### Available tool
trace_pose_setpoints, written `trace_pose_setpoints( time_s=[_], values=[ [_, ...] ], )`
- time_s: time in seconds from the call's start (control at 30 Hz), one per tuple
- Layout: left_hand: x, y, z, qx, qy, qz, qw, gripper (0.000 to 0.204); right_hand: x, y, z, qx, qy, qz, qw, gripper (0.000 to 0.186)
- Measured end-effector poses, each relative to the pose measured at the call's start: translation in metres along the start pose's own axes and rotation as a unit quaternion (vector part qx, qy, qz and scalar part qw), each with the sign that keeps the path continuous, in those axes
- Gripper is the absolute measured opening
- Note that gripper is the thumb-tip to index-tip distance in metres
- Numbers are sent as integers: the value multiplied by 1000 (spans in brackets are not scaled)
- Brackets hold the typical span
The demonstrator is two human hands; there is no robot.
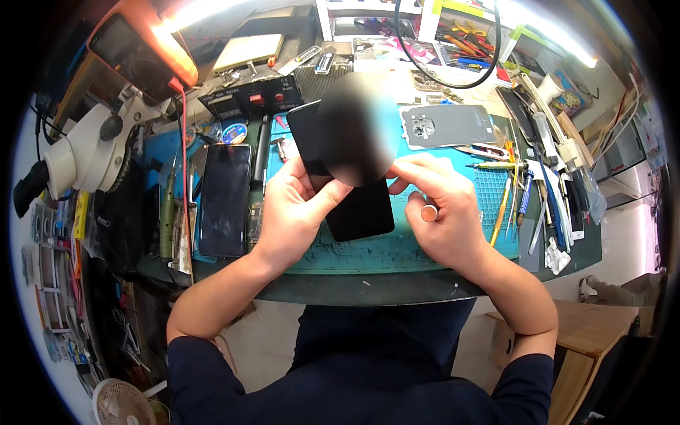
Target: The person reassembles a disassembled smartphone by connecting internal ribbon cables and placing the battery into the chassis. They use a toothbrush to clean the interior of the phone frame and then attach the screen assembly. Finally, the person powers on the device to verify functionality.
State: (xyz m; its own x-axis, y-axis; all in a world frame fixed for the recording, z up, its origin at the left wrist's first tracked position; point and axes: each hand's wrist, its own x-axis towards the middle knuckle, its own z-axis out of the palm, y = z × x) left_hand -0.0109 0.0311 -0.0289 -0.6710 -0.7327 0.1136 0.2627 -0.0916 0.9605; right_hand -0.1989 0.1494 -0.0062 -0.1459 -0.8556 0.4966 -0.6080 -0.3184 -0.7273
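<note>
Above the teal mat (397, 251), black phone (358, 212) pinched between left hand (290, 209) fingers, right hand (439, 209) fingers pressed on its edge.

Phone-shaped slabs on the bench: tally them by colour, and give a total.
Black: 2, the phone held by the left hand and right hand, and the phone lying flat to the left.
Grey: 1, the back cover behind the hands.
Total: 3
</note>
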Motion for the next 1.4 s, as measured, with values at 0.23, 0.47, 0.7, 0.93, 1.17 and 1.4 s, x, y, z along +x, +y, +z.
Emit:
trace_pose_setpoints(
  time_s=[0.23, 0.47, 0.7, 0.93, 1.17, 1.4],
  values=[
    [0, 2, 1, -5, -12, 0, 1000, 35, 0, 8, 1, 8, -3, -29, 1000, 67],
    [1, 5, 1, 10, -5, -9, 1000, 41, 0, 7, 1, 6, -10, -17, 1000, 68],
    [1, 3, 2, 5, -2, -4, 1000, 31, 0, 7, 0, 2, -12, -13, 1000, 68],
    [0, 4, 1, 21, -3, -2, 1000, 39, 0, 5, 0, 2, -12, -4, 1000, 67],
    [-2, 7, 3, 29, 10, -4, 1000, 36, -1, 5, 2, 12, -10, 3, 1000, 68],
    [-3, 11, 5, 34, 12, 0, 999, 36, -2, 2, 1, 12, -11, 16, 1000, 68]
  ],
)
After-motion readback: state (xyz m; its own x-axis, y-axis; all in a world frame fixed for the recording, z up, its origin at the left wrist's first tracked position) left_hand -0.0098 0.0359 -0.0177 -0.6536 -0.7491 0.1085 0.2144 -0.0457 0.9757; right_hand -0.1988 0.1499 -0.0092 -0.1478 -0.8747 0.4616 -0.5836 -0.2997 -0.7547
